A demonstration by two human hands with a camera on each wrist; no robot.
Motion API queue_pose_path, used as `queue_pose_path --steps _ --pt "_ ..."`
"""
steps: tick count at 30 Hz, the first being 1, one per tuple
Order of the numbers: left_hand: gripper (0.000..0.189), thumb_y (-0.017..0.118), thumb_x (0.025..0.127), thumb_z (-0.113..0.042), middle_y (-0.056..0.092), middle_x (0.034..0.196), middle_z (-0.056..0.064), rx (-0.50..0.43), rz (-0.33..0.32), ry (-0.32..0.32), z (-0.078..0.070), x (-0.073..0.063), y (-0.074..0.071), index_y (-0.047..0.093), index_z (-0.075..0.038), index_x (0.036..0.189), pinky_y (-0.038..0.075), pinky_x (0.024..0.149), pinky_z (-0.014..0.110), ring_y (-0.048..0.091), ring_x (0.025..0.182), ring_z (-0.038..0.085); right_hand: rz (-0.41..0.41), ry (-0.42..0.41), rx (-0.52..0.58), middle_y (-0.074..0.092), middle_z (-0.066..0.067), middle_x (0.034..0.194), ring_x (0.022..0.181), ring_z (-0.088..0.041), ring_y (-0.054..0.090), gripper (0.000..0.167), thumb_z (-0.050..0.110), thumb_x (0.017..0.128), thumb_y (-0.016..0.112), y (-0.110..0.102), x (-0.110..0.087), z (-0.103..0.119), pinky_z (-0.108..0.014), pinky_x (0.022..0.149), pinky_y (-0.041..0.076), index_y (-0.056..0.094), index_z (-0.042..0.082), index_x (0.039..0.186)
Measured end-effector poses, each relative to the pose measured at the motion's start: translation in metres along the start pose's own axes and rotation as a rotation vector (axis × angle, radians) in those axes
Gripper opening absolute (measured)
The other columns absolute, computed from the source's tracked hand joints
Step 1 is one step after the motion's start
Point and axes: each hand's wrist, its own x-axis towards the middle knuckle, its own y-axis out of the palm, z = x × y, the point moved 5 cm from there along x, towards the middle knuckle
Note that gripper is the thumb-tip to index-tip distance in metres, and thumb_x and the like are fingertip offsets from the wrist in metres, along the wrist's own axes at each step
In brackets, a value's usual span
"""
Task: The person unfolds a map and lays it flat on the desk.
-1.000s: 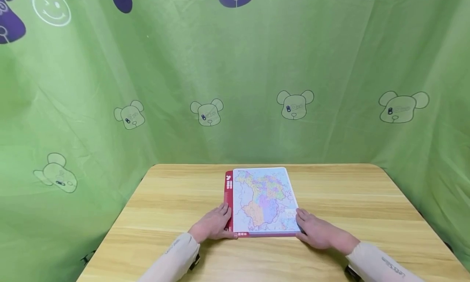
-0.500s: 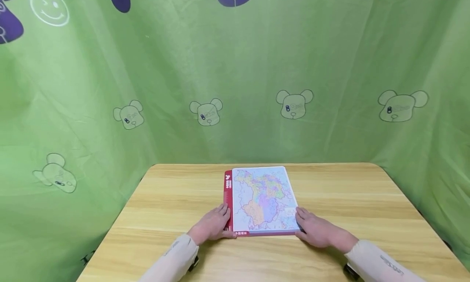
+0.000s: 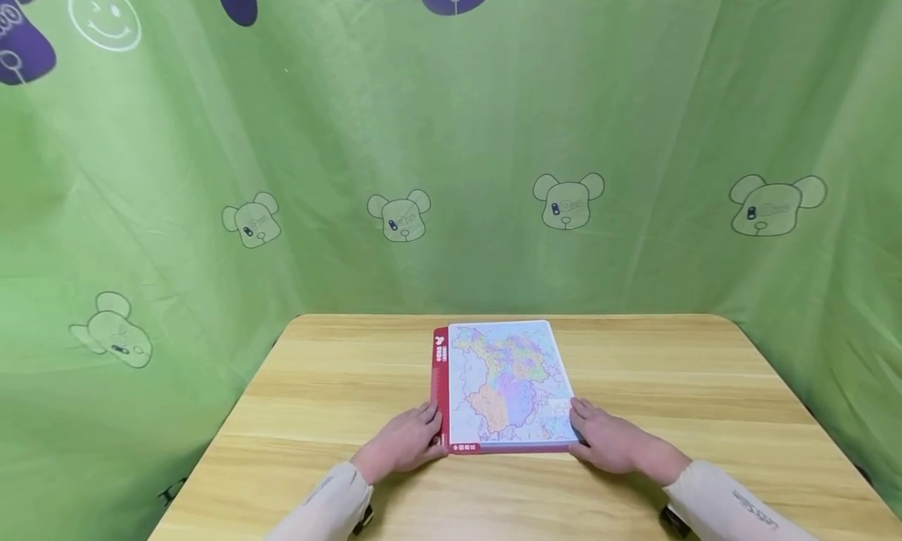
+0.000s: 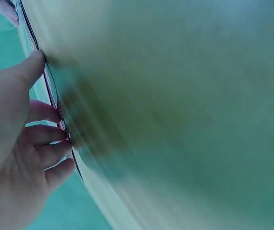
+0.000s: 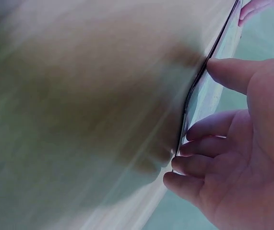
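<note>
A flat map [image 3: 510,384] with rounded corners and pastel regions lies on a red-edged sheet [image 3: 438,369] on the table. The red shows along its left and front sides. At the front left corner, my left hand [image 3: 403,441] touches the red left edge with its fingers, the thumb at the front edge. My right hand [image 3: 611,443] rests against the front right corner, fingers along the right side and thumb at the front. In the left wrist view, relaxed fingertips [image 4: 60,171] meet the thin dark edge. The right wrist view likewise shows fingertips [image 5: 175,182] at that edge.
The light wooden table [image 3: 317,369] has rounded far corners. A green curtain [image 3: 479,267] printed with bear heads hangs behind it and on both sides. Pale sleeves [image 3: 327,502] cover the forearms, with a dark band [image 3: 674,521] under the right one.
My left hand has slid slightly back along the red edge toward me, its thumb drawing left to the corner. The map and my right hand stay nearly in place.
</note>
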Motion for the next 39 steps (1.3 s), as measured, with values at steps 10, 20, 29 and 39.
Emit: queue_pose_path --steps 10,20,29,39 --pt "0.062 0.043 0.098 -0.046 0.037 0.146 0.016 0.019 -0.017 0.024 -0.001 -0.004 0.001 0.043 0.0 0.14 0.033 0.108 0.037 0.035 0.135 0.028 -0.103 -0.161 -0.093 0.037 -0.035 0.138 0.129 -0.049 0.034 0.058 0.026 0.093 0.059 -0.008 0.008 0.019 -0.055 0.105 0.03 0.045 -0.017 0.13" --pt "0.062 0.042 0.098 -0.046 0.036 0.147 0.016 0.009 -0.002 0.013 0.0 -0.006 0.0 0.042 -0.001 0.141 0.032 0.109 0.036 0.033 0.135 0.028 -0.19 -0.339 -0.171 0.054 -0.022 0.129 0.118 -0.037 0.052 0.04 0.023 0.088 0.066 -0.013 0.039 0.055 -0.049 0.096 0.045 0.062 0.0 0.121" --pt "0.062 0.044 0.098 -0.046 0.036 0.147 0.015 -0.003 0.0 0.008 -0.001 -0.005 -0.001 0.043 -0.001 0.141 0.032 0.108 0.036 0.034 0.135 0.027 -0.158 -0.402 -0.173 0.054 -0.018 0.131 0.118 -0.032 0.053 0.04 0.032 0.088 0.066 -0.006 0.063 0.086 -0.045 0.096 0.046 0.064 0.006 0.119" --pt "0.061 0.046 0.098 -0.045 0.038 0.146 0.016 -0.011 -0.008 0.014 -0.003 -0.006 -0.004 0.044 -0.001 0.139 0.034 0.108 0.037 0.036 0.134 0.028 -0.109 -0.417 -0.186 0.05 -0.019 0.135 0.122 -0.032 0.049 0.051 0.037 0.084 0.069 0.003 0.077 0.106 -0.043 0.1 0.042 0.062 0.006 0.124"
